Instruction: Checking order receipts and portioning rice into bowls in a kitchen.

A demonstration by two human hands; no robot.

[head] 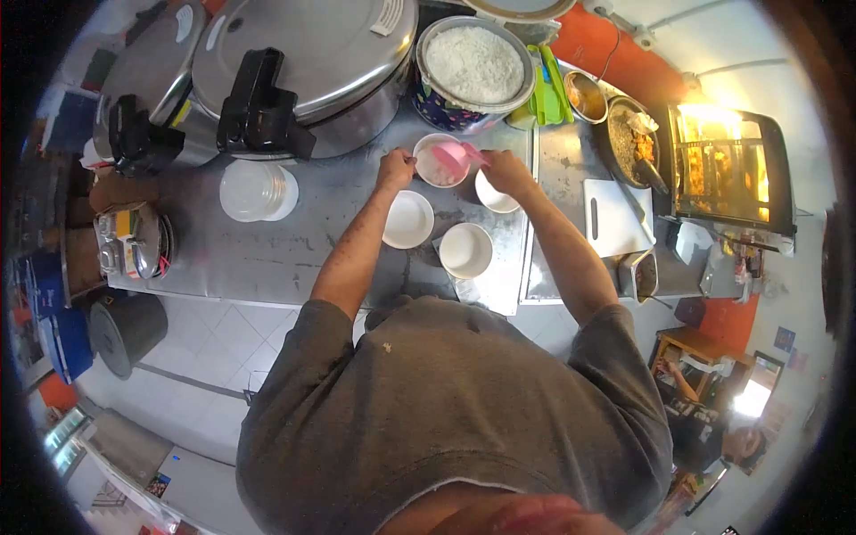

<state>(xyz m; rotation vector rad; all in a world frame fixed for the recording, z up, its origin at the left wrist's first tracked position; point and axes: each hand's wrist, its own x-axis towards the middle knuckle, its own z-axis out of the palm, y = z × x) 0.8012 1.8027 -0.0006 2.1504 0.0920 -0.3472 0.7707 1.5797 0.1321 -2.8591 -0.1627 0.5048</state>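
Observation:
My right hand (506, 172) grips a pink plastic scoop (452, 158), whose bowl is over a white bowl with white contents (437, 175). At that bowl's left rim are the fingers of my left hand (396, 168); they look closed on the rim. Three more white bowls stand near: one under my left forearm (408, 220), one partly behind my right hand (495, 194), and one nearer my body (466, 251). All three look empty. Beyond them is a patterned round container (455, 110) heaped with white powder or grains (475, 65).
Large metal pressure cookers (314, 53) stand at the back left, with stacked clear lids or tubs (257, 190) before them. At right are a pan of food (632, 144), a white cutting board (612, 231) and a lit glass food warmer (725, 164). Another person (695, 421) is at lower right.

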